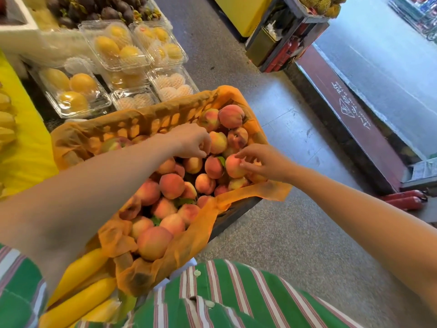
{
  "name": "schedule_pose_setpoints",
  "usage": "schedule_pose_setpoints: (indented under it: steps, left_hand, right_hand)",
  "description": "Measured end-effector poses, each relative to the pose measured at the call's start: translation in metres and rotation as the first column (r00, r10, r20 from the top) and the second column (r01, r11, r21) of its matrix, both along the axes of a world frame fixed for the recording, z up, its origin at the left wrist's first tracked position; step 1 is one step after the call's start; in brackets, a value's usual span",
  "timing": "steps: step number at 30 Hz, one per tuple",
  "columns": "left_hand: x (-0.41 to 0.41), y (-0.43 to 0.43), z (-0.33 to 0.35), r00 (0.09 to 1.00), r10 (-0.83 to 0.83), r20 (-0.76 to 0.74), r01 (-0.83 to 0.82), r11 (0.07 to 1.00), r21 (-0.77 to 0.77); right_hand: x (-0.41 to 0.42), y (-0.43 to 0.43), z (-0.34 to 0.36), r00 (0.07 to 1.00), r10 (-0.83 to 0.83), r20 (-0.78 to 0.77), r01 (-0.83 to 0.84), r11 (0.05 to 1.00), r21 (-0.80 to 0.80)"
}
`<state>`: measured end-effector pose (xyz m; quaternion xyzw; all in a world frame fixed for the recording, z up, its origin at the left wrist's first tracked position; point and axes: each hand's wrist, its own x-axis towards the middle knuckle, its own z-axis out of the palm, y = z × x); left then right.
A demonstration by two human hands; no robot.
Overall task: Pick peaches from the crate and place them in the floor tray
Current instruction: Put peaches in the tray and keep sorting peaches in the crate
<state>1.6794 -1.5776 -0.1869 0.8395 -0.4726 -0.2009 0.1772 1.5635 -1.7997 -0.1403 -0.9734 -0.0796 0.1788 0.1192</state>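
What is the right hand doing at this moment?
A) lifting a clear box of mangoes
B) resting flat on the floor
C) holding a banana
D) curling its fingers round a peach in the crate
D: the right hand has finger and thumb curled round a peach lying among the others in the orange-lined crate.

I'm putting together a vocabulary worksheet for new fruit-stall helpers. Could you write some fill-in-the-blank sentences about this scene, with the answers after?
1. The right hand grips one ___ at the right edge of the crate.
2. The liner draped over the crate is ___ in colour.
3. The yellow fruit beyond the crate sits in clear ___ boxes.
4. The person's striped shirt is mainly ___.

Missing words: peach; orange; plastic; green.
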Motion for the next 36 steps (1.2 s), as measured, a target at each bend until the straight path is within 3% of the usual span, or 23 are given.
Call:
schedule_pose_setpoints:
  steps: [4, 6, 11, 17, 21, 24, 27, 31, 36]
  left_hand:
    - [-0.001, 0.036, -0.003, 0.992, -0.091, -0.092, 0.112, 0.962, 0.248]
    - [-0.011, 0.045, -0.01, 0.979, -0.139, -0.146, 0.182, 0.92, 0.347]
    - [-0.021, 0.056, -0.031, 0.924, -0.373, 0.088, 0.298, 0.842, 0.45]
    - [-0.017, 0.051, -0.05, 0.888, -0.427, 0.173, 0.333, 0.854, 0.399]
    - [-0.009, 0.047, -0.043, 0.951, -0.31, 0.012, 0.289, 0.899, 0.329]
    - [-0.001, 0.05, -0.03, 0.96, -0.16, -0.23, 0.198, 0.968, 0.153]
    - [0.006, 0.061, -0.02, 0.904, -0.015, -0.427, 0.042, 0.998, 0.054]
    - [0.014, 0.079, -0.012, 0.783, 0.085, -0.616, -0.059, 0.996, 0.064]
    - [0.018, 0.089, -0.003, 0.685, 0.161, -0.71, -0.109, 0.987, 0.118]
  right_hand:
    - [0.01, 0.048, -0.013, 0.992, -0.002, -0.123, 0.022, 0.987, 0.158]
    - [0.014, 0.07, -0.024, 0.968, -0.001, -0.251, 0.04, 0.988, 0.149]
    - [0.016, 0.099, -0.054, 0.843, 0.001, -0.537, 0.036, 0.998, 0.058]
    - [0.012, 0.085, -0.057, 0.819, -0.111, -0.563, 0.194, 0.977, 0.089]
    - [0.006, 0.071, -0.057, 0.829, -0.141, -0.541, 0.191, 0.981, 0.037]
    - [0.005, 0.072, -0.059, 0.845, -0.147, -0.514, 0.2, 0.979, 0.049]
    - [0.008, 0.081, -0.063, 0.873, -0.117, -0.474, 0.172, 0.982, 0.074]
    - [0.015, 0.094, -0.078, 0.835, -0.088, -0.543, 0.156, 0.985, 0.079]
    - [0.026, 0.102, -0.1, 0.857, -0.032, -0.515, 0.053, 0.998, 0.027]
